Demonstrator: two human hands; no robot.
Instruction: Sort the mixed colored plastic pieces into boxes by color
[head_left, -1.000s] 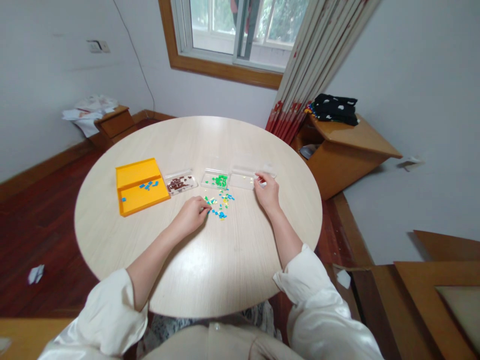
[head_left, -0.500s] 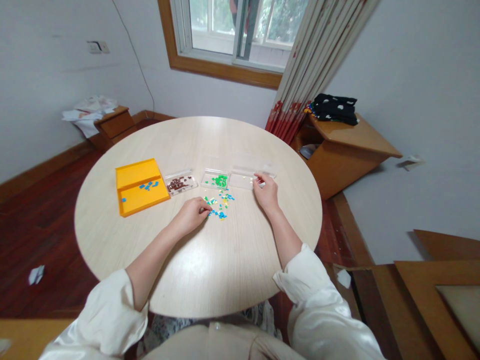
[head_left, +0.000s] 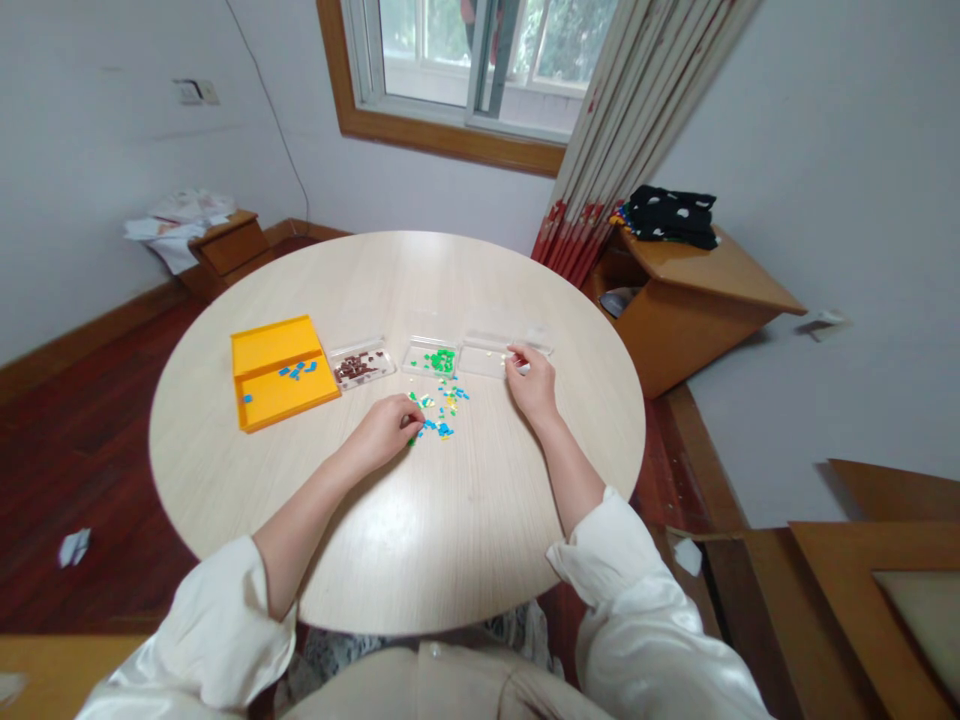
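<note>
My left hand [head_left: 388,430] is at the left edge of a loose pile of small blue, green and yellow pieces [head_left: 442,430], with thumb and fingertips pinched together; whatever they pinch is too small to name. My right hand [head_left: 532,383] reaches over the right clear plastic case [head_left: 480,362], which holds a few pale pieces. Its fingers are curled closed at the case, and their tips are partly hidden. Between the hands, beyond the pile, lies a clear case of green pieces [head_left: 441,360].
An open yellow box [head_left: 259,412] with several blue pieces lies at the left of the round table [head_left: 420,540]. Beside it is a clear case of brown pieces [head_left: 356,368]. A wooden cabinet [head_left: 675,300] with folded dark cloth [head_left: 671,217] stands beyond the right table edge.
Both hands stay in nearly the same places. The left fingertips have shifted very slightly at the pile; the cases and box look unchanged.
</note>
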